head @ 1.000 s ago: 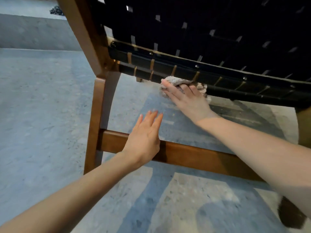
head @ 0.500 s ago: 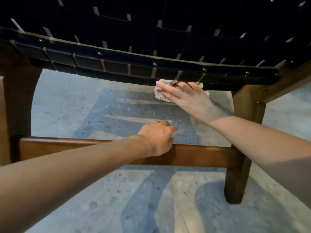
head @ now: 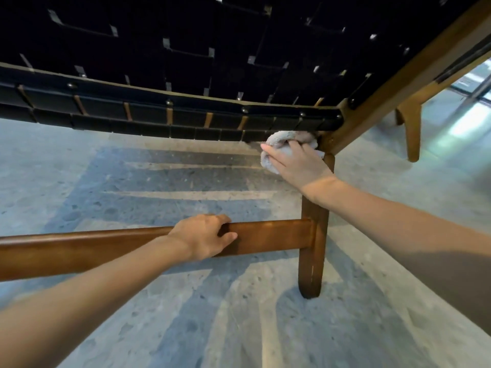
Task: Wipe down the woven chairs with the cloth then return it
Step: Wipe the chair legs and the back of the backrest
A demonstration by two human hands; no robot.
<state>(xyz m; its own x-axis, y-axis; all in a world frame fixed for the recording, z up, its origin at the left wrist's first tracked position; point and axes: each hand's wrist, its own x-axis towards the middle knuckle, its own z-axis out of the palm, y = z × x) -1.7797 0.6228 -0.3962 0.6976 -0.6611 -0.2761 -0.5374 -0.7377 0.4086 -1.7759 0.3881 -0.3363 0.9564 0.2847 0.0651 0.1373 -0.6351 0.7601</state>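
Seen from low down, beneath a woven chair (head: 186, 62) with black straps on a brown wooden frame, standing on a speckled grey floor (head: 132, 176). The right hand (head: 300, 166) holds a bunched pale cloth (head: 268, 162) up against the underside of the front rail (head: 170, 115), at its right end where the rail meets the front leg (head: 312, 248). Its fingers bend over the wad, and the forefinger lies straighter along it. The left hand (head: 204, 236) grips the lower stretcher bar (head: 271, 235), fingers curled over its top, apparently to steady the body. To finish this stroke well, the cloth likely needs pushing right into the corner joint, where strap ends and round studs can trap dust, with firm upward pressure so it does not drop. Turning a clean face outward would help, and the loose edge should be watched so it does not snag on a stud.
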